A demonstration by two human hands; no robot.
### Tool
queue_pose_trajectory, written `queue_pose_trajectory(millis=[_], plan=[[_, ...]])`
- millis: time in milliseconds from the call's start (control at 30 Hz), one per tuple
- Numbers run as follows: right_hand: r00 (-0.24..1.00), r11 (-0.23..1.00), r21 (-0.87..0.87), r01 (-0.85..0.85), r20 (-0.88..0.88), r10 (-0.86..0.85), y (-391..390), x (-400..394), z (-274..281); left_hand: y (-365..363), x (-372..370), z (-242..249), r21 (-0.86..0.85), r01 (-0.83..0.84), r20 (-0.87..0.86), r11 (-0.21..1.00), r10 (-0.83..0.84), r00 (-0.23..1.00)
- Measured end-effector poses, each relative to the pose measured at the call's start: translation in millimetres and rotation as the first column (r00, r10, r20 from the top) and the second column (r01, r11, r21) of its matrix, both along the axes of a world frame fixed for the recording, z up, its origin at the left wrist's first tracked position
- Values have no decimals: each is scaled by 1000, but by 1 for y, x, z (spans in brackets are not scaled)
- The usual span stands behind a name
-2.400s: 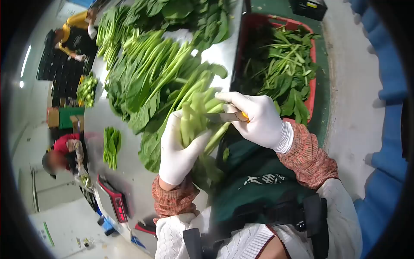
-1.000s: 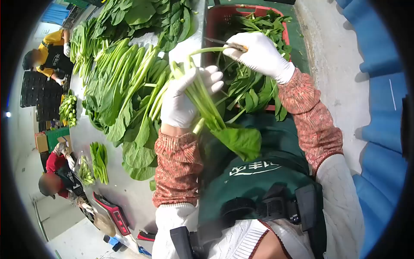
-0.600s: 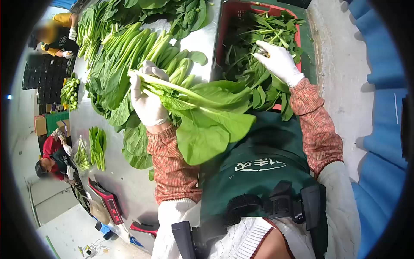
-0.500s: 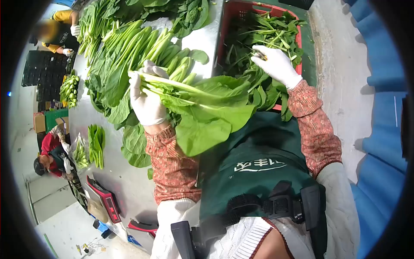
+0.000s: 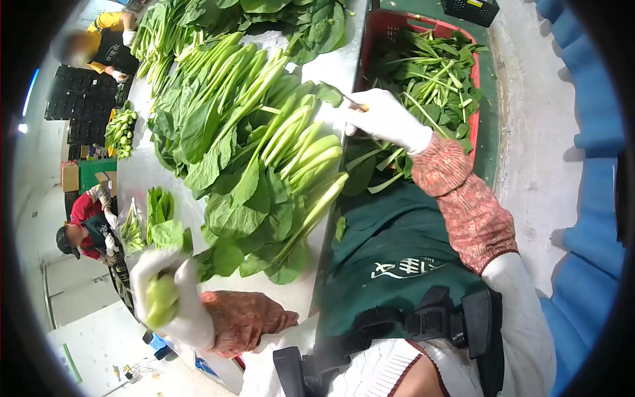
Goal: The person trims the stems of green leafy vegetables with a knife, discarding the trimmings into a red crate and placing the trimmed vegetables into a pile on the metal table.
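My left hand point(image 5: 173, 301), in a white glove, is closed round the pale stem end of a leafy green bunch point(image 5: 162, 299) at the lower left, over the metal table's near side. My gloved right hand point(image 5: 387, 122) grips a small thin tool point(image 5: 357, 106), which looks like a knife, at the table's right edge. Between my hands lies a large pile of leafy greens point(image 5: 245, 198), stems pointing up and right. Beneath and beyond my right hand is a red crate point(image 5: 474, 106) holding loose leaves and stems point(image 5: 440, 86).
A person in yellow point(image 5: 109, 40) stands at the upper left, and another in red point(image 5: 86, 212) at the left. Bagged greens point(image 5: 132, 228) lie on the metal table point(image 5: 192, 202). A black crate point(image 5: 471, 10) is at the top right, and blue sheeting point(image 5: 592, 198) hangs at the right.
My left hand has moved down and left with the greens, away from the pile. My right hand has shifted left from over the crate to the table edge. The view has shifted slightly.
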State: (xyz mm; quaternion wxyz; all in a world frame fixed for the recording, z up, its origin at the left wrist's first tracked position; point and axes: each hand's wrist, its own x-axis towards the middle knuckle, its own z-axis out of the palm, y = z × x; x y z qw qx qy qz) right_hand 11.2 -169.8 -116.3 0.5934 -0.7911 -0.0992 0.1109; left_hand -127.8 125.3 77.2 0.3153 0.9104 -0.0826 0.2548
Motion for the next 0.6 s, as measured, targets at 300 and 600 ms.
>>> queue_pose_trajectory(millis=[300, 600], plan=[[956, 969, -230, -90, 252, 149, 19, -41, -14, -38, 30, -79, 224, 243, -349, 944, -155, 924], [992, 872, 485, -71, -61, 115, 42, -48, 88, -64, 36, -77, 470, 137, 31, 872, -171, 985]])
